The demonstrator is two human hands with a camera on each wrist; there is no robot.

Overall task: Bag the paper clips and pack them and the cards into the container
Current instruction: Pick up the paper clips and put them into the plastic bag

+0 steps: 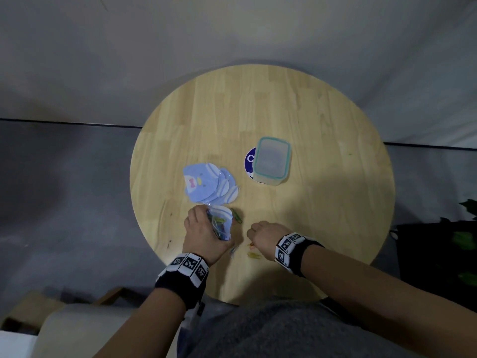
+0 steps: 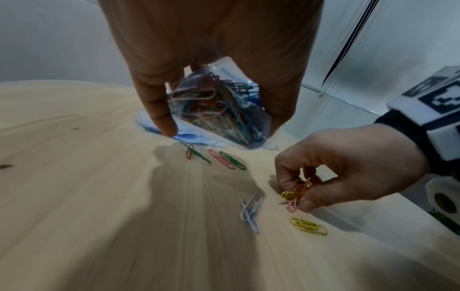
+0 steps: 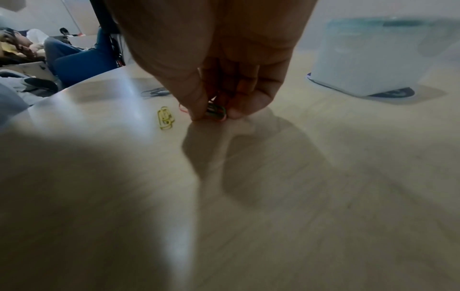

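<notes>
My left hand [image 1: 206, 235] [image 2: 214, 110] grips a clear plastic bag [image 2: 221, 116] [image 1: 219, 223] stuffed with coloured paper clips, just above the round wooden table [image 1: 309, 202]. To its right, my right hand [image 1: 263, 235] [image 2: 298, 196] [image 3: 214, 114] pinches a small bunch of paper clips [image 2: 297, 192] [image 3: 216, 112] against the tabletop. Loose clips lie between the hands: yellow ones [image 2: 308, 226] [image 3: 165, 118], a white one [image 2: 251, 211], pink and green ones [image 2: 226, 159]. Blue penguin-shaped cards [image 1: 209, 183] lie fanned out beyond the left hand. The lidded clear container [image 1: 272, 160] [image 3: 373, 57] stands further back.
The container sits on a blue round sticker [image 1: 249, 160]. The table's near edge is close to my body. Cardboard boxes [image 1: 33, 313] stand on the floor at the left, a dark plant [image 1: 464, 236] at the right. People sit in the background [image 3: 49, 47].
</notes>
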